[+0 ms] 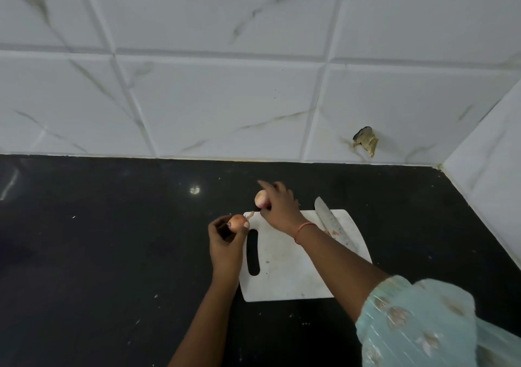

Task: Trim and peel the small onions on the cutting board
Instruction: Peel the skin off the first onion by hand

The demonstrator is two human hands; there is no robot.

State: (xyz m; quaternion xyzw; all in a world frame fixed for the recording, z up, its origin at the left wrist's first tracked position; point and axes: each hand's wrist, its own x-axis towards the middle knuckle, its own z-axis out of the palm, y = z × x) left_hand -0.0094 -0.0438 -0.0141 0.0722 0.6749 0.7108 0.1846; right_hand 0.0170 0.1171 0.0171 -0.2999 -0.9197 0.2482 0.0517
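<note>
A white cutting board [293, 270] with a slot handle lies on the black counter. My left hand [227, 239] holds a small brown-skinned onion [237, 221] in its fingertips, just left of the board's far left corner. My right hand [277, 206] reaches past the board's far edge and grips a pale, peeled-looking onion [260, 199] above the counter, index finger stretched out. A knife [331, 224] lies on the board's right side, blade pointing away from me, its handle hidden under my right forearm.
The black counter [112, 254] meets a white marble-tiled wall [225, 98] behind and at the right. A damaged patch [366, 140] shows in the wall tile at right. Small skin scraps [335, 232] lie beside the knife.
</note>
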